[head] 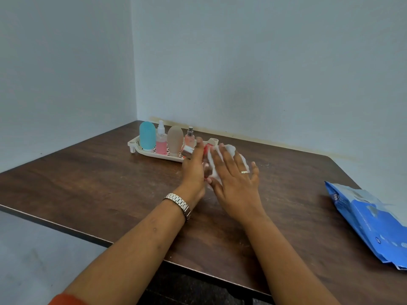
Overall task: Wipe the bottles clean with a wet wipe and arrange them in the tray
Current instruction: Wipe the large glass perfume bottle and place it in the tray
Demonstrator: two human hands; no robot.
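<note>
A cream tray [134, 144] stands at the table's far side. In it stand a blue bottle [147, 135], a pink spray bottle [161, 139], a beige bottle [175, 139] and a small pink perfume bottle [190, 137]. Just right of the tray my left hand [193, 167] grips a clear red-tinted bottle [206, 150] with a silver cap [187, 152]; most of it is hidden. My right hand [233, 179] presses a white wet wipe [230, 149] against that bottle with its fingers straight and spread.
A blue pack of wet wipes [370, 221] lies at the table's right edge. The dark wooden table [99, 172] sits in a corner between two pale walls. Its near edge runs diagonally at the lower left.
</note>
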